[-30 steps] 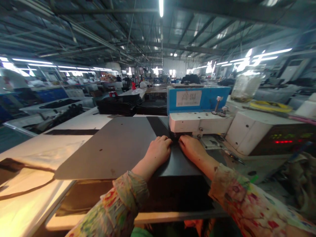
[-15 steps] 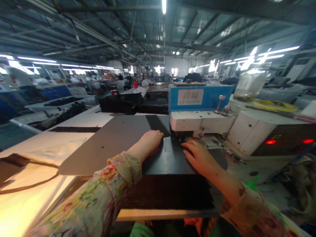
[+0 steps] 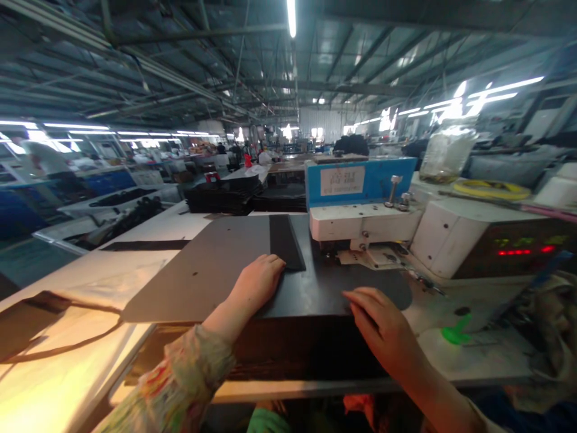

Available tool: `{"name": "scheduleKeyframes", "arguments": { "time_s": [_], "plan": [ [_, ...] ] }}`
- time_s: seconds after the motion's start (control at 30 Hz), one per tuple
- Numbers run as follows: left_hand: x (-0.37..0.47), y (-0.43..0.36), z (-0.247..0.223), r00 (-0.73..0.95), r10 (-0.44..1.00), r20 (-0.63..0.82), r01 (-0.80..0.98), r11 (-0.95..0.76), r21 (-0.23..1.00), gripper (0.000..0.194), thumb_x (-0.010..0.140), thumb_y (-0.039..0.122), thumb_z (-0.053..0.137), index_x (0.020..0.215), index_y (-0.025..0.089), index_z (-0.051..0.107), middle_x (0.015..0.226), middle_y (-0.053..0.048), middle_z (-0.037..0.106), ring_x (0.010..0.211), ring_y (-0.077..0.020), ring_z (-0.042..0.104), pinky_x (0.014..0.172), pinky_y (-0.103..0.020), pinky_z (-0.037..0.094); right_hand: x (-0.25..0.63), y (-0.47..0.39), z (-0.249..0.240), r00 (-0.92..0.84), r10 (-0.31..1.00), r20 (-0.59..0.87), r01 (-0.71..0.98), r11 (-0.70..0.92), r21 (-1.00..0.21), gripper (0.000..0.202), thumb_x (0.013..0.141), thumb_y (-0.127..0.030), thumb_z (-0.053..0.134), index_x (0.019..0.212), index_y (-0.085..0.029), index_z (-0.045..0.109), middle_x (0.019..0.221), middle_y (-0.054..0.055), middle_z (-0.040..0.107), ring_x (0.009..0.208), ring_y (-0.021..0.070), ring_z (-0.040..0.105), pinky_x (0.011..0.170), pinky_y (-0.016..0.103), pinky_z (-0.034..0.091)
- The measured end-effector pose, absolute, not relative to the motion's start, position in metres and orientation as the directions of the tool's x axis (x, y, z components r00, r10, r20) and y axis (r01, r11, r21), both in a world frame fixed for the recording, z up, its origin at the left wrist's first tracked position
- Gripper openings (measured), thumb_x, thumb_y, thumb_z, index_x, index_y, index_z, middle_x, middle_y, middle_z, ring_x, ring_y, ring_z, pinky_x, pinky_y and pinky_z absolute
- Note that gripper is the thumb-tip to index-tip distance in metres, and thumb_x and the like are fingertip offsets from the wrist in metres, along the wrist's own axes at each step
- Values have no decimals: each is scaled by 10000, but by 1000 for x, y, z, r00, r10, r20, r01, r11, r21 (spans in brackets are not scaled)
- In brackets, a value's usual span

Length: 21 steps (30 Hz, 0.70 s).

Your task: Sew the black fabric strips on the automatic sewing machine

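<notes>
A large grey-black flat panel [image 3: 216,258] with small holes lies under the sewing machine's head [image 3: 356,224]. A dark strip [image 3: 285,237] runs across it from the far edge. My left hand [image 3: 261,281] is closed with curled fingers at the strip's near end, its fingertips partly hidden. Over the panel's near right part, my right hand [image 3: 378,316] has its fingers stretched out loosely and the thumb a little apart. Its fingertips are by the panel's front edge, with nothing visible in them.
More dark panels [image 3: 306,349] are stacked beneath. Black stacks [image 3: 225,193] stand behind. A control box [image 3: 505,240] with red digits, a clear plastic jar [image 3: 448,150] and yellow tape roll [image 3: 491,189] are at right. A green object [image 3: 456,332] is on the table; a strap [image 3: 58,349] lies left.
My right hand has drawn back from the machine head toward the panel's front edge. My left hand has shifted left and slightly nearer; the strip's near end lies straighter and farther left.
</notes>
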<state>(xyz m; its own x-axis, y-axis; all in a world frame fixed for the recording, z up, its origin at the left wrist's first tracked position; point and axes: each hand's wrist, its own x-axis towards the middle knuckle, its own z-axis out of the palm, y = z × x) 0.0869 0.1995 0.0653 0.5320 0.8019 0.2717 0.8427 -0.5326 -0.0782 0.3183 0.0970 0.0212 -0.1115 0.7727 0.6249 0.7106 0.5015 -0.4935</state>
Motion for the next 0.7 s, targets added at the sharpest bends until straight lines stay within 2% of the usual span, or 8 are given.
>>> {"name": "scheduleKeyframes", "arguments": {
  "time_s": [0.1,0.17,0.23,0.3,0.47,0.57,0.7],
  "plan": [
    [68,160,63,518,801,299,836,-549,21,255,877,217,345,994,183,568,998,-22,582,910,-153,508,802,-277,430,322,69,8,48,813,580,622,429,-654,211,843,-217,414,1011,-215,540,997,54,545,939,144,510,816,254,413],
    [60,138,60,522,786,332,820,-569,59,249,874,209,354,1011,182,560,1008,-20,582,921,-154,502,810,-283,428,320,57,1,111,885,453,527,334,-782,207,845,-280,415,990,-227,553,923,40,569,823,128,548,707,222,450],
    [56,122,57,534,758,374,797,-600,77,245,867,183,361,1015,171,556,1006,-28,585,920,-156,501,807,-288,432,313,51,-4,97,951,295,435,226,-872,256,846,-353,397,989,-221,564,833,32,582,710,118,559,609,204,457],
    [56,110,55,540,730,418,779,-622,81,251,859,155,359,1019,156,554,996,-42,586,897,-159,505,784,-290,444,302,48,-4,37,984,174,376,148,-915,317,838,-410,385,987,-203,574,800,35,586,684,120,561,599,207,454],
    [68,81,49,568,671,476,756,-654,20,258,832,142,388,1039,142,542,972,-66,582,841,-184,510,712,-318,479,270,48,6,-119,993,-14,345,29,-938,376,831,-470,363,941,-175,567,736,26,586,643,120,546,592,209,430],
    [79,60,41,608,621,495,722,-692,-19,256,852,192,356,1005,153,557,882,-65,596,754,-188,521,633,-327,495,262,47,7,-148,989,-10,452,59,-890,374,819,-500,375,800,-167,546,718,25,581,661,129,537,600,210,404],
    [92,37,24,621,561,547,653,-756,33,226,857,201,357,921,181,573,768,-34,601,664,-145,536,564,-242,497,270,39,-4,-125,991,-46,612,41,-790,385,819,-510,355,779,-176,541,728,46,594,668,147,544,623,233,398]
  ]
}}
